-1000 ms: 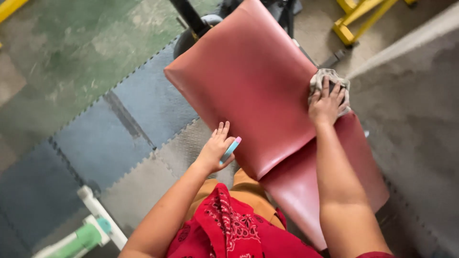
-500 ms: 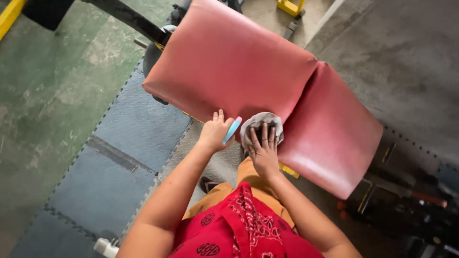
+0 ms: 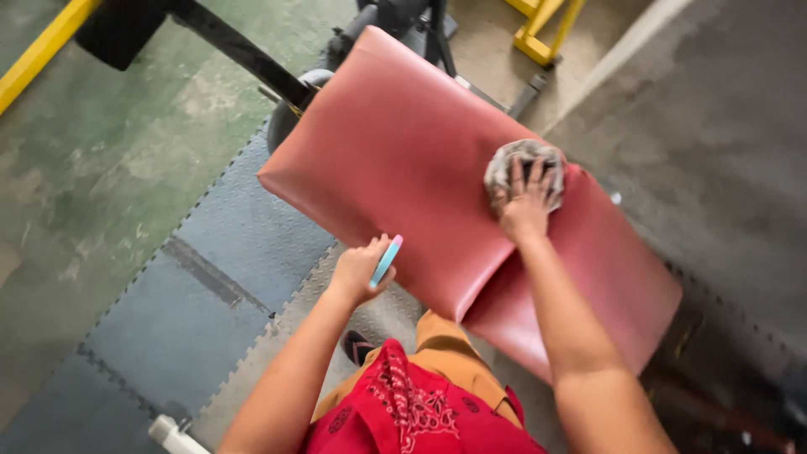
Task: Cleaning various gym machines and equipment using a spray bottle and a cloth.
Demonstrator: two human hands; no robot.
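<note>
One crumpled grey rag point(image 3: 523, 168), pressed under right hand point(image 3: 528, 202), red bench pad point(image 3: 403, 160)

red bench pad point(image 3: 403, 160), grey cloth point(image 3: 514, 161)

A crumpled grey cloth point(image 3: 523, 164) lies on the red padded bench point(image 3: 403, 160) near its right edge, at the seam between the two pads. A slim light-blue object point(image 3: 387, 260) is held upright at the bench's near edge.
</note>
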